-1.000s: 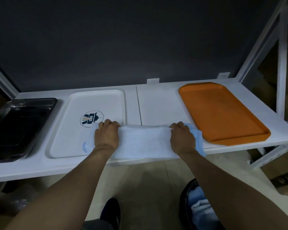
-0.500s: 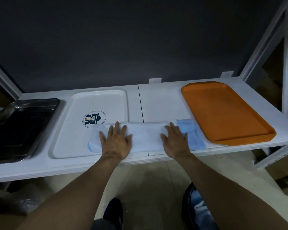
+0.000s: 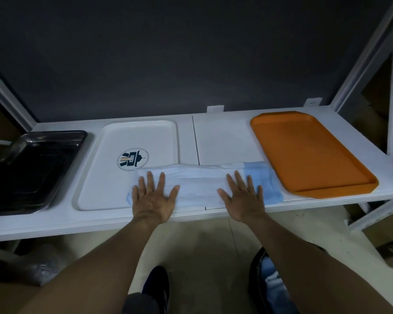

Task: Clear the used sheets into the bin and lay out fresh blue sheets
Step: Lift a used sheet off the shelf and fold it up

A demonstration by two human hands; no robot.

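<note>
At the far left of the white shelf (image 3: pixel 222 141) sits a black tray (image 3: pixel 30 168), empty as far as can be seen. Just beside it lies a white tray (image 3: pixel 132 141) with a round logo (image 3: pixel 133 159) printed on it.

The folded sheet (image 3: pixel 197 184) lies near the front edge of the shelf, its left end on the white tray and its right end close to the orange tray (image 3: pixel 309 150). Its long axis runs left to right, parallel to the shelf's front edge. Most of what shows is the pale side; a stronger blue band shows at the right end and a thin blue edge at the left.

The left hand (image 3: pixel 153 200) lies flat on the sheet's left end, fingers spread wide, palm down, gripping nothing. The right hand (image 3: pixel 243 198) lies the same way toward the right end, fully open and pressing rather than holding.

On the floor at the lower right stands a dark bin (image 3: pixel 270 288) with light blue material inside, probably used sheets.

The sheet appears folded, so the step in hand is likely spreading it out. With the left end riding on the tray's raised rim, the sheet may not lie flat and could crease there. It also sits close to the shelf's front edge; a pull toward the person could drag it off. Flat palms may slide over the top layer without opening the fold.
</note>
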